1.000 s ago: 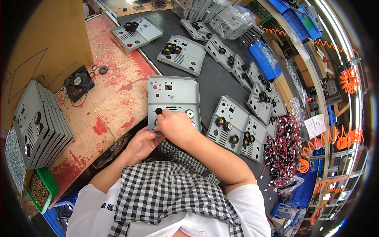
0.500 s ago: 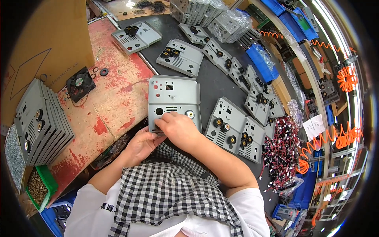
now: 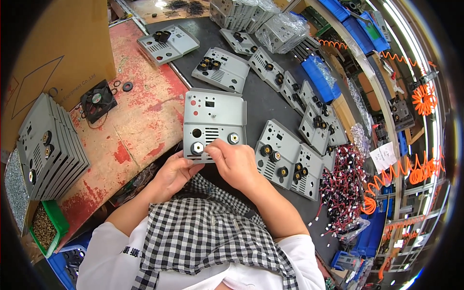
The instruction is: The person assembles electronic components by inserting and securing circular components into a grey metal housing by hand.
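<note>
Over on the far left stood a big brown cardboard box (image 3: 79,43), dark printing and line art on its side. Next was a white cloth sleeve (image 3: 108,241) with dark lettering, then the bare left hand (image 3: 175,175), pinched on the near edge of a bent grey metal panel (image 3: 228,108), which lay just beyond it. Bare right hand (image 3: 235,164) was over the panel's near part, fingertips just beside a silver round fitting (image 3: 197,148); couldn't tell if they gripped anything. Far right, a white paper sheet (image 3: 383,155) had faint, unreadable writing.

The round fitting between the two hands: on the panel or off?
On: the fitting sits on the panel, below the dark round hole.
</note>
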`<action>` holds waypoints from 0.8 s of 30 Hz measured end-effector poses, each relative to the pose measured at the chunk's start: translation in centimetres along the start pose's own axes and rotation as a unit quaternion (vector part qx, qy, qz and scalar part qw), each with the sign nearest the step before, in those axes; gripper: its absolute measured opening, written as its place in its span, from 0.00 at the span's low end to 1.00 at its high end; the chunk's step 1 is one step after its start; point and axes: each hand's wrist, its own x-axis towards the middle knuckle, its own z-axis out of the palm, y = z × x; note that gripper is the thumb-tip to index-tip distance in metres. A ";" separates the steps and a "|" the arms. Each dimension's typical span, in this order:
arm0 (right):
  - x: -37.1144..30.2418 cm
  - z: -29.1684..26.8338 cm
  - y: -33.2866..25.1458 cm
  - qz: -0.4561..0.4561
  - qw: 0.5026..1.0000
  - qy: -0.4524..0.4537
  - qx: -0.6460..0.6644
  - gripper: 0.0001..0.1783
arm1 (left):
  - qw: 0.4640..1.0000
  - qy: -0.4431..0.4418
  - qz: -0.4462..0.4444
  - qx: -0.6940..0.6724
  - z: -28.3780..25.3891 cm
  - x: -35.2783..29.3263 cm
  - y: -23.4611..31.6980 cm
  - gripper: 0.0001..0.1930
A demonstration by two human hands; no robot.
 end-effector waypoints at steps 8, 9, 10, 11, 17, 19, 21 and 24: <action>-0.3 1.8 1.6 -0.060 0.984 0.156 0.063 0.09 | 1.000 -0.015 0.010 -0.002 0.3 0.3 -0.2 0.21; -0.1 1.5 2.4 -0.050 0.980 0.186 0.055 0.10 | 1.000 -0.011 0.019 -0.007 0.2 0.3 -0.1 0.21; 0.0 1.2 3.7 -0.053 0.976 0.209 0.018 0.11 | 1.000 -0.008 0.023 0.000 0.6 0.3 0.1 0.21; 0.2 1.0 5.2 -0.055 0.971 0.233 -0.020 0.12 | 1.000 -0.010 0.023 -0.001 0.6 0.5 0.1 0.21; 1.3 2.2 9.5 -0.031 0.972 0.230 -0.037 0.12 | 1.000 -0.008 0.023 0.013 0.6 0.9 0.0 0.21; 1.6 1.9 9.6 -0.017 0.974 0.224 -0.035 0.10 | 0.999 -0.012 0.023 0.046 0.9 0.9 0.2 0.22; 1.7 1.6 9.2 -0.003 0.975 0.219 -0.033 0.09 | 0.998 -0.011 0.028 0.061 1.5 0.6 0.3 0.22; 2.0 1.6 8.4 0.059 0.973 0.169 -0.148 0.13 | 0.997 -0.014 0.038 0.070 1.4 0.9 0.1 0.22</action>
